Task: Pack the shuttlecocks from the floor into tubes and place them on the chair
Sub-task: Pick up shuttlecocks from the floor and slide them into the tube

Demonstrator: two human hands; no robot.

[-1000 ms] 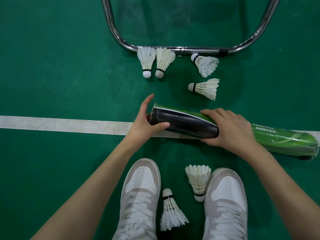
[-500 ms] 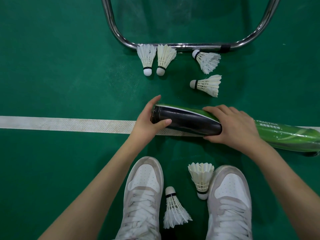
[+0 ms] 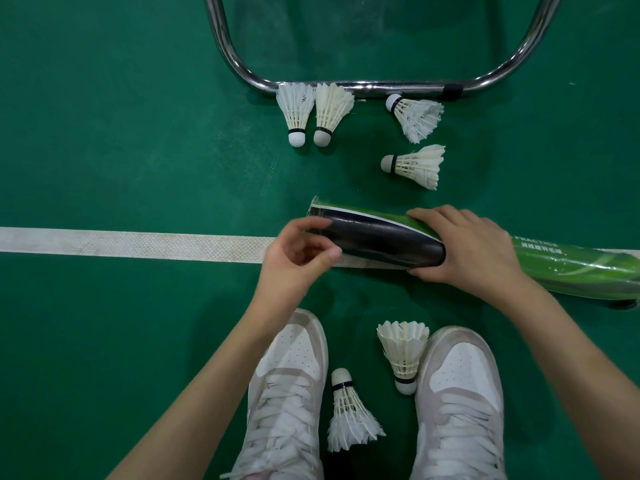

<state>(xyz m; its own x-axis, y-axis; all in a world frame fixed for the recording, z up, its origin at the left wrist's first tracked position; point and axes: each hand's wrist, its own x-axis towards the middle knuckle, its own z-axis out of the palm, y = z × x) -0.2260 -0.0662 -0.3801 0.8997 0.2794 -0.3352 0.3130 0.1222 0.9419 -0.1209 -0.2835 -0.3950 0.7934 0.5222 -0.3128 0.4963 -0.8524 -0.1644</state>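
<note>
Since half a second earlier, the left hand [image 3: 298, 258] had curled: its fingers, which had stood straight against the tube's open end, were now bent in at that mouth, thumb and forefinger drawn close as if pinching the rim or something at it, though whether that grip actually held anything could not be told. The right hand [image 3: 471, 247] had stayed put, its grip wrapped over the middle of the tube [image 3: 381, 237], fingers curled round the far side and thumb beneath, holding it down. That tube, black at its left end and green toward the right, lay on its side across the white court line [image 3: 121, 242] on the green floor [image 3: 104, 116], its far end running off the right edge of view. Six shuttlecocks were still loose on the floor: two side by side [image 3: 294, 114] [image 3: 329, 114] with their feathers against the chrome chair frame [image 3: 363, 86], one just right of them [image 3: 415, 117], another nearer the tube [image 3: 415, 166], and two between the white shoes [image 3: 287, 386], one [image 3: 403, 355] leaning by the right shoe and one [image 3: 349, 414] lying cork-up in the gap. Judging by this, the packing was at an early stage: whether any shuttlecock sat inside the tube could not be seen, all six visible ones remained to be loaded, and no tube had reached the chair.
</note>
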